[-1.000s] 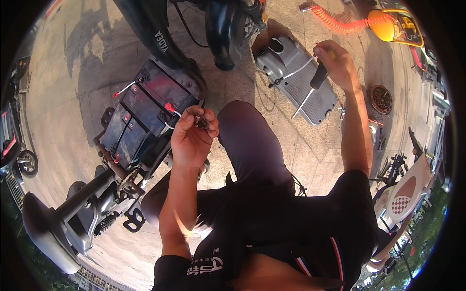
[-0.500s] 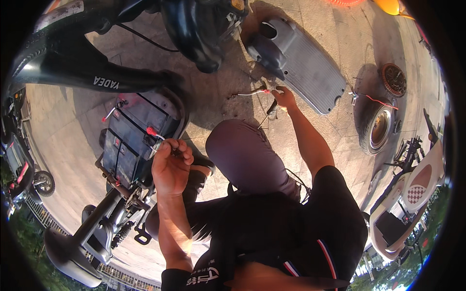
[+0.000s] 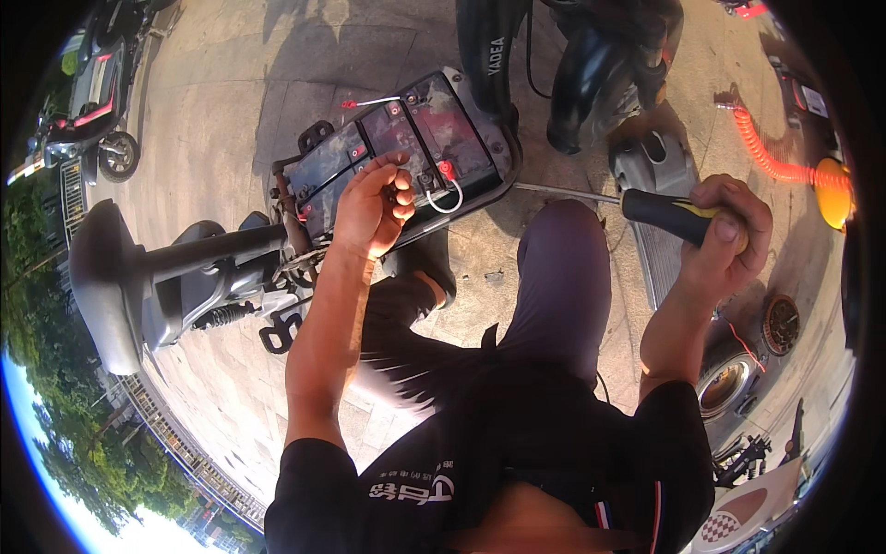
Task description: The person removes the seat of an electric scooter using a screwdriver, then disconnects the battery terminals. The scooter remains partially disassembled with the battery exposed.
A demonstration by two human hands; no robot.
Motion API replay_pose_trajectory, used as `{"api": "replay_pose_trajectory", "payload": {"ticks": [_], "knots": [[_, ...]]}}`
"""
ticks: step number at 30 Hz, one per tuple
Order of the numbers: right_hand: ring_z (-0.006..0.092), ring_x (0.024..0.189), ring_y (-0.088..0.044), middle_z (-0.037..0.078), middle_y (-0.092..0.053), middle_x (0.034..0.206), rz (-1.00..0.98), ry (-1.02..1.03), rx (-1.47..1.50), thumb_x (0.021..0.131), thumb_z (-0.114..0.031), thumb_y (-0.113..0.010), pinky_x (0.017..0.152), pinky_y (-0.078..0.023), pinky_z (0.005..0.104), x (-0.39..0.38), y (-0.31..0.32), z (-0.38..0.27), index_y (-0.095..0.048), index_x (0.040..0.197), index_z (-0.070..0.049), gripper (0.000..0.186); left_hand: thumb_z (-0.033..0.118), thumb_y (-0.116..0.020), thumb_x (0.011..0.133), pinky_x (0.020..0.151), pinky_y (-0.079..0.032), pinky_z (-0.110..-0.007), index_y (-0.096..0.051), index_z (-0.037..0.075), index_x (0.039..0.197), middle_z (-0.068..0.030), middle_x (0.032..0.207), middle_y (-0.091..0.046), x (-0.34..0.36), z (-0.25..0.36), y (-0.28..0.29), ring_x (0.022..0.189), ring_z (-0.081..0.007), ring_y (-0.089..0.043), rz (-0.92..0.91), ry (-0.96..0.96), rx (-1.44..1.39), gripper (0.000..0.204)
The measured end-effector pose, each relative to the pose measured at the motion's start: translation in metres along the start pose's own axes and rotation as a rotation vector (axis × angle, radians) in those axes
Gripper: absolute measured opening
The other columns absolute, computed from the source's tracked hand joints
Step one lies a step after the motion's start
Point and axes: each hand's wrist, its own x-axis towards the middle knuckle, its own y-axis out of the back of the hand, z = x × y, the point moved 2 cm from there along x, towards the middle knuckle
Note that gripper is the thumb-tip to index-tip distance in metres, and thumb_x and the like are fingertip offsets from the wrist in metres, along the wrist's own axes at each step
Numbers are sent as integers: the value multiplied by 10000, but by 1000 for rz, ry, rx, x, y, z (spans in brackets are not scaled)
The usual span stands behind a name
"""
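My right hand is wrapped around the black and yellow handle of a screwdriver. Its long shaft points left toward the battery compartment. My left hand is curled closed over the near side of the black batteries; what its fingers hold, if anything, is hidden. Right beside those fingers, a short white cable loops from a red terminal cap. Another white cable with a red end lies across the far edge of the batteries.
A scooter's black front body stands beyond the batteries, its rear fender at the left. A grey footboard panel lies on the paving at the right, near a wheel and a coiled orange hose. Another scooter is parked far left.
My right hand has come up from the ground near a red-ended white cable and now holds the screwdriver. My left hand stays curled by the batteries. The view has turned.
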Motion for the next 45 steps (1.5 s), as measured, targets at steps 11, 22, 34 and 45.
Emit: {"api": "replay_pose_trajectory", "payload": {"ticks": [11,22,34,45], "knots": [[294,720,-687,90,-702,782,-545,253,-564,872,-277,-701,627,-534,386,60,-273,73,-705,916,-124,160,168,-638,882,586,-443,-250,-697,-2,999,-5,735,-623,40,28,31,665,-91,-554,277,-465,593,214],[339,743,-683,125,-696,756,-551,113,-775,884,-362,-679,642,-524,419,62,-286,93,-708,920,-125,242,197,-677,865,666,-471,-259,-705,1,1031,-27,850,-666,43,46,75,766,-98,-587,279,-374,472,258],[361,694,-651,181,-656,743,-869,130,-457,867,-202,-658,631,-509,423,102,-296,111,-661,895,-50,155,225,-687,875,629,-450,-248,-700,19,1005,2,825,-645,38,60,73,733,-90,-564,202,-351,429,244],[421,776,-659,230,-673,817,-870,392,-887,858,-397,-661,676,-520,506,102,-299,105,-666,832,-21,378,209,-658,909,610,-422,-233,-684,29,1129,33,764,-612,71,56,53,667,-47,-505,217,-606,698,285]]}}
